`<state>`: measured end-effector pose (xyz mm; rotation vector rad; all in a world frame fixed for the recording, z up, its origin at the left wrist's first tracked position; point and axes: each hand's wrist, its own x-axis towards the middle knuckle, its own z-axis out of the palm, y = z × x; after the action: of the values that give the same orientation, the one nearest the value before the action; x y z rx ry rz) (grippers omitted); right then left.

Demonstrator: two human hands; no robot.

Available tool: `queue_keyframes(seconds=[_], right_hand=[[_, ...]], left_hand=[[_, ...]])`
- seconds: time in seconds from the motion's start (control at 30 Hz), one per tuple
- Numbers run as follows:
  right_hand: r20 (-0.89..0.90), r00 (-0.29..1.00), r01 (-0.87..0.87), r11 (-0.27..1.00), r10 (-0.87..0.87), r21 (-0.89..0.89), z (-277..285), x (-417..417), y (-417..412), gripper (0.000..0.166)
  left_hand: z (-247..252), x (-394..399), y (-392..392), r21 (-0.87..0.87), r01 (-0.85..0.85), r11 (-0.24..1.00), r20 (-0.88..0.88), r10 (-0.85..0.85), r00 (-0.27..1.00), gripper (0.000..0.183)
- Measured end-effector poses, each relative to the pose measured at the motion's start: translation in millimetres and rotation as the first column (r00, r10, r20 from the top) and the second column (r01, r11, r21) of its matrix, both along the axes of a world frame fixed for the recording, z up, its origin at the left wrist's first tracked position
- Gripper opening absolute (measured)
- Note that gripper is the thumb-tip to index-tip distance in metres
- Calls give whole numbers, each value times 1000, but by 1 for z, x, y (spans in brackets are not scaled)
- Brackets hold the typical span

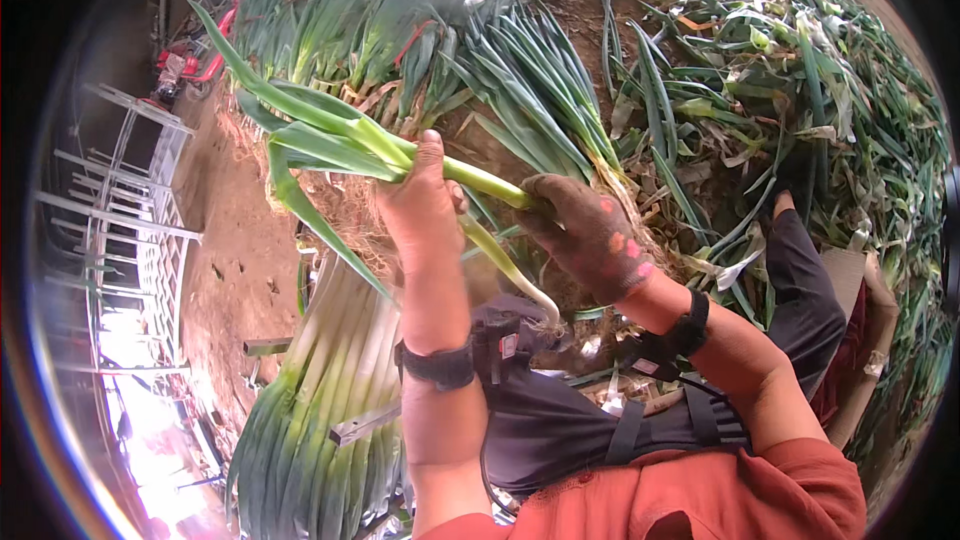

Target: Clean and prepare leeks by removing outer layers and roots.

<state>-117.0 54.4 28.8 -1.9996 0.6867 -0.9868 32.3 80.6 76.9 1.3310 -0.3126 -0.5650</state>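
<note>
My bare left hand (421, 202) is closed around a long green onion (506, 266), thumb along its green part. The onion's pale root end curves down towards my lap, and its broad green leaves (322, 131) fan out to the upper left. My right hand (589, 236), in a dark glove with pink and orange dots, grips the end of a thick green leaf sheath (487, 181) that runs across from my left hand. Its fingertips are partly hidden. Below my left forearm lies a stack of green onions (330, 360) with clean white stems.
Bundles of unpeeled green onions (322, 37) with dry roots lie ahead, beside a loose bunch (532, 82). A heap of stripped leaves (780, 82) covers the right side. Metal bars (367, 421) stick out by the clean stack. A white metal rack (127, 217) stands left.
</note>
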Motion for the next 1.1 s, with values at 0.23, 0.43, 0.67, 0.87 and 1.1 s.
queue_keyframes(seconds=[0.23, 0.43, 0.67, 0.87, 1.1], right_hand=[[390, 915, -399, 379, 103, 835, 6, -17, -23, 14], [315, 949, -264, 589, 16, 764, 8, -20, -21, 17], [512, 859, -231, 894, 1, 385, -5, -18, -15, 9], [554, 825, -404, 565, -115, 719, -5, -82, -17, 8], [-2, 968, 184, 709, -250, 681, -34, -202, -39, 7]], left_hand=[[1, -4, 10, 31, 401, 915, 53, -402, 914, 22], [-2, -3, 8, 41, 407, 912, 86, -409, 908, 14], [-3, -9, 2, 74, 308, 949, 106, -314, 943, 10], [-4, 13, 10, -35, 203, 979, 78, -200, 977, 8], [1, 48, 29, -41, 24, 999, 82, -20, 996, 14]])
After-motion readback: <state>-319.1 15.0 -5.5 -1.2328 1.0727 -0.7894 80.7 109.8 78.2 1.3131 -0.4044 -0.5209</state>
